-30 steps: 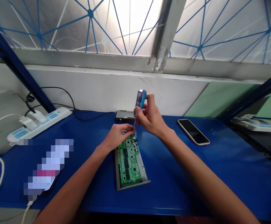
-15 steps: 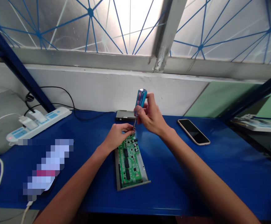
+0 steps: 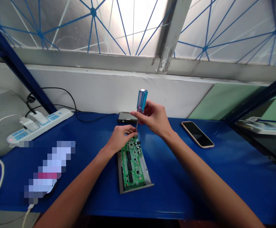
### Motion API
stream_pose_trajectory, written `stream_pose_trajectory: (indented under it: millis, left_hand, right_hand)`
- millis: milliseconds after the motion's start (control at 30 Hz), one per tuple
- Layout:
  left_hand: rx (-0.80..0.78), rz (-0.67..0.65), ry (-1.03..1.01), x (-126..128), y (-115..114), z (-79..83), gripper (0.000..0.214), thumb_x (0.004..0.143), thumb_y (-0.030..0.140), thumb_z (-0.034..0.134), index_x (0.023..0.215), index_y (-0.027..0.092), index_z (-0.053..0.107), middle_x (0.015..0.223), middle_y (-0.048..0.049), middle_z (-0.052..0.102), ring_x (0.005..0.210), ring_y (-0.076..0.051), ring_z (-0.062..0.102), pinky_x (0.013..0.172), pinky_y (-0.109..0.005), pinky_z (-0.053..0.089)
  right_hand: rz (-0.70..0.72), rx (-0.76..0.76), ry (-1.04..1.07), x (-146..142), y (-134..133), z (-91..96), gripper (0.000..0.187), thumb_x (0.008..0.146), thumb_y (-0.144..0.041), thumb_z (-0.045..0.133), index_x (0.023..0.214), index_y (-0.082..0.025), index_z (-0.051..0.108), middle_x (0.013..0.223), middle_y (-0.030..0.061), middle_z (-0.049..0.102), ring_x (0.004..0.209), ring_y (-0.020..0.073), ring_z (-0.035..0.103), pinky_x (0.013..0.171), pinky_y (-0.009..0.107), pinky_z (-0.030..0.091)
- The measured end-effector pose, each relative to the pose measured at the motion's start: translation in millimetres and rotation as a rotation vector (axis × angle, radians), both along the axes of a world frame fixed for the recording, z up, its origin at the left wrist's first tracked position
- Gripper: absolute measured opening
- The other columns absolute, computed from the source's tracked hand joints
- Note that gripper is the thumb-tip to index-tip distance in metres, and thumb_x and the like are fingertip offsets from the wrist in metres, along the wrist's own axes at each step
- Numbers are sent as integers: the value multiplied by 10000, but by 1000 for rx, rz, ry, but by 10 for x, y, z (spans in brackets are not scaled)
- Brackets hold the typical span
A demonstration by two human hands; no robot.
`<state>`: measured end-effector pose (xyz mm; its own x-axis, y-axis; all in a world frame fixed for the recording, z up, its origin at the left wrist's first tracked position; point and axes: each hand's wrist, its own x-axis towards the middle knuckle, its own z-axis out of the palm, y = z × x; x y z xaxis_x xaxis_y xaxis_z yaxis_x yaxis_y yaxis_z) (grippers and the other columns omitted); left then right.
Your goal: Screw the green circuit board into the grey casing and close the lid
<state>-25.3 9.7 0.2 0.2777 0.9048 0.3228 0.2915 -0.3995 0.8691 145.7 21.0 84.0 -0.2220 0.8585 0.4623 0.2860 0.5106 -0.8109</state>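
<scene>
A green circuit board (image 3: 131, 164) lies in a grey metal chassis tray (image 3: 138, 188) on the blue table (image 3: 199, 180). My left hand (image 3: 120, 138) rests across the board's far end and presses on it. Above it, my right hand (image 3: 155, 120) holds a screwdriver with a clear blue handle (image 3: 142, 100) at the handle's base, its fingers spread a little. The thin metal shaft (image 3: 136, 125) stands nearly upright, its tip down by my left fingers. Those fingers hide the tip's exact contact point.
A flat dark metal box (image 3: 126, 117) lies just beyond my hands, against the wall. A smartphone (image 3: 197, 134) lies to the right. A white power strip (image 3: 39, 125) with plugs and cables sits at left, near a pixelated object (image 3: 49, 167).
My right fingers have shifted on the handle and spread a little, and the screwdriver now stands more upright. My left hand and the board have barely moved.
</scene>
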Motion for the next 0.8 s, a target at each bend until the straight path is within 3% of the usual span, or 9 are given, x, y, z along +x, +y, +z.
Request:
stream_pose_trajectory:
  millis: [100, 200, 300, 367, 467, 567, 667, 800]
  left_hand:
    - [7, 12, 0, 3, 10, -20, 87, 839, 271, 737, 871, 189, 738, 861, -43, 789, 823, -219, 752, 832, -376, 602]
    - [6, 30, 12, 3, 17, -36, 105, 828, 289, 759, 831, 188, 729, 841, -41, 787, 797, -215, 742, 801, -366, 596]
    - [15, 45, 25, 3, 20, -43, 112, 823, 289, 768, 817, 185, 727, 823, -37, 782, 768, -204, 730, 771, -346, 586]
    - [21, 53, 31, 4, 23, -48, 115, 822, 293, 770, 816, 186, 727, 822, -35, 782, 762, -203, 726, 762, -340, 582]
    - [30, 61, 33, 6, 27, -57, 113, 824, 294, 770, 821, 189, 728, 813, -29, 778, 755, -201, 724, 752, -334, 577]
    - [36, 67, 26, 10, 22, -55, 109, 823, 280, 774, 816, 183, 726, 789, -26, 768, 745, -195, 722, 739, -321, 568]
    - [25, 70, 13, 17, 10, -38, 129, 816, 290, 784, 803, 178, 722, 768, -29, 759, 743, -196, 721, 733, -318, 563]
    - [22, 67, -2, 30, -1, -17, 139, 807, 293, 791, 793, 178, 714, 761, -29, 756, 734, -197, 717, 730, -322, 560]
  right_hand:
    - [59, -59, 28, 9, -4, 4, 338, 824, -491, 771, 784, -208, 590, 636, -18, 603, 570, 160, 631, 553, 322, 490]
    - [193, -104, 10, 15, -30, 35, 313, 860, -485, 734, 938, -190, 666, 759, 11, 689, 590, 151, 640, 600, 335, 520]
    - [211, -105, 14, 5, -41, 42, 346, 865, -475, 727, 1045, -189, 655, 898, 39, 732, 608, 140, 636, 586, 326, 514]
    - [147, -77, 47, -8, -31, 22, 337, 821, -445, 778, 984, -197, 619, 915, 41, 734, 603, 136, 634, 530, 301, 474]
    - [69, -68, 104, -23, -4, -10, 362, 762, -415, 837, 802, -214, 539, 717, -5, 673, 568, 141, 632, 505, 288, 444]
    - [97, -106, 138, -18, 4, 3, 378, 757, -417, 845, 750, -216, 525, 623, -25, 610, 563, 153, 637, 534, 304, 467]
    - [203, -153, 127, 6, -13, 60, 337, 793, -442, 815, 816, -201, 580, 698, -5, 646, 579, 146, 638, 562, 313, 490]
    - [338, -188, 72, 19, -36, 94, 292, 873, -456, 724, 941, -189, 627, 960, 53, 723, 602, 122, 630, 607, 323, 527]
